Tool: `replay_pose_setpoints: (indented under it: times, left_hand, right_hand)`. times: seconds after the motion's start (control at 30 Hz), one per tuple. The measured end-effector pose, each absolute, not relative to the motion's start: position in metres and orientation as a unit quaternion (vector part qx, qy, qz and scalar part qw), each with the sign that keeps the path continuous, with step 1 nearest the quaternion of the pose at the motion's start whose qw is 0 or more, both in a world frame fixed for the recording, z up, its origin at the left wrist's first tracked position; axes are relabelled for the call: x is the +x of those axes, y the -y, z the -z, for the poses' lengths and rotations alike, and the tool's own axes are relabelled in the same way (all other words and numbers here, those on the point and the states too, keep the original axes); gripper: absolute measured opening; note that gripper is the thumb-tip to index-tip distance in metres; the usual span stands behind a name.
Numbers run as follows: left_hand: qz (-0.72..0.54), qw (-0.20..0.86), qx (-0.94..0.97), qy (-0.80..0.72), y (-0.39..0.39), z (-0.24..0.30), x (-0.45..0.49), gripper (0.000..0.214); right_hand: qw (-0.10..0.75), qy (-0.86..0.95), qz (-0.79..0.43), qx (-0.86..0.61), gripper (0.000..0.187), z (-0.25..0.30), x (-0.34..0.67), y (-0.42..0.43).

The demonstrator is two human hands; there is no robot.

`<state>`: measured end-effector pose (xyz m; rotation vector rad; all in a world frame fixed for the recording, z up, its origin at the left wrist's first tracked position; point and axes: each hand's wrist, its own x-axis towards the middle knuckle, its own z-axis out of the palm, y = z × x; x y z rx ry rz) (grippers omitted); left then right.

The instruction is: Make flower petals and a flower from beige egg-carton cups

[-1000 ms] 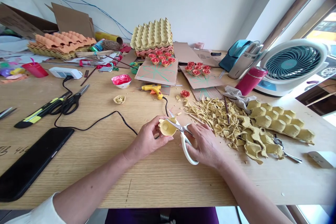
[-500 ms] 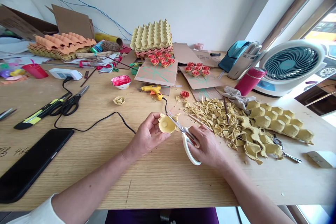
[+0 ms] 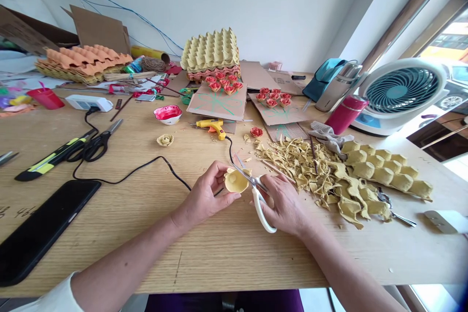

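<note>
Near the middle of the bench's [image 3: 146,234] front edge, the left hand [image 3: 204,196] grips a yellow egg-carton cup [image 3: 236,183] between thumb and fingertips, held just above the wood with its hollow facing up and back toward the person. The right hand [image 3: 288,204] is clenched through the loops of the white-handled scissors [image 3: 260,207], whose blades lie across the cup's far rim with the tips poking out beyond it. Half a second ago the cup sat a little higher and farther from the front edge, its hollow turned more openly to the camera and the blades at its right side. Now both hands have dropped slightly nearer and the cup has rolled in the fingers, so the cut seems to be moving along the rim. A heap of yellow scraps [image 3: 303,161] lies just right of the hands, with a cut-up egg tray [image 3: 383,170] beyond it toward the right edge.
</note>
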<state>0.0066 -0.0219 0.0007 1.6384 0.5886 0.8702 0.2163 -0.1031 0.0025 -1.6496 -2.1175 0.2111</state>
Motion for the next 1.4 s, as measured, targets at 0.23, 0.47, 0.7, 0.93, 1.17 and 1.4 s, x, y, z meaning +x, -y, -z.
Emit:
replay_pose_setpoints:
  times: [0.23, 0.47, 0.7, 0.93, 1.17, 1.4]
  left_hand:
    - [-0.372, 0.608, 0.660, -0.237, 0.018, -0.003, 0.007, 0.035]
    - [-0.366, 0.650, 0.616, -0.254, 0.016, -0.009, 0.007, 0.042]
    - [-0.353, 0.695, 0.577, -0.243, 0.015, -0.004, 0.003, 0.039]
    - [-0.374, 0.674, 0.594, -0.228, 0.016, -0.002, 0.007, 0.035]
    - [-0.378, 0.627, 0.646, -0.217, 0.017, 0.009, 0.007, 0.042]
    - [-0.361, 0.694, 0.588, -0.208, 0.014, 0.002, 0.007, 0.042]
  right_hand:
    - [0.256, 0.757, -0.111, -0.591, 0.026, -0.002, 0.216, 0.104]
    - [0.271, 0.753, -0.100, -0.592, 0.027, 0.001, 0.215, 0.104]
    - [0.274, 0.745, -0.114, -0.597, 0.028, 0.001, 0.214, 0.106]
    - [0.283, 0.730, -0.160, -0.601, 0.028, -0.001, 0.211, 0.104]
    - [0.261, 0.734, -0.149, -0.609, 0.025, -0.001, 0.211, 0.104]
    - [0.289, 0.721, -0.190, -0.600, 0.028, -0.001, 0.210, 0.106]
